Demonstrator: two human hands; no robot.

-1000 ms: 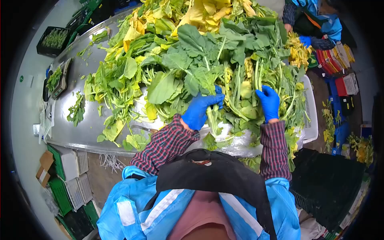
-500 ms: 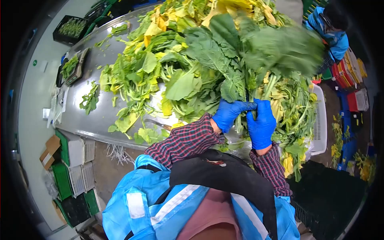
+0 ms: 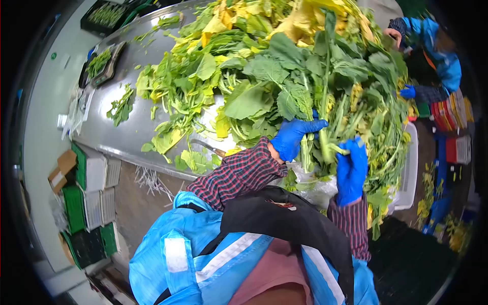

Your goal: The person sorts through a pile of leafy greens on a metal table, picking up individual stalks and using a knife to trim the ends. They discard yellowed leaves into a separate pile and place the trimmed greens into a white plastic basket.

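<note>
My left hand (image 3: 295,138), in a blue glove, is wrapped round the stems of a bunch of leafy greens (image 3: 294,99) near the table's front edge. A thick green stalk (image 3: 324,91) stands up beside its fingertips. To the right, my right hand (image 3: 352,170), also in a blue glove, pinches the end of a small pale green stem piece (image 3: 337,149) close to the stalk's lower end. Behind both hands lies a large heap of green and yellow leaves (image 3: 203,71).
The metal table (image 3: 96,137) carries a small black tray (image 3: 104,66) at left. A white basket (image 3: 408,168) stands right of the heap. Another person (image 3: 437,56) in blue is at upper right. Stacked crates (image 3: 89,203) stand at lower left.
My right hand has moved right and down, apart from my left hand. The leafy tops, blurred before, now show more sharply. The other person's gloved hand has come into view.
</note>
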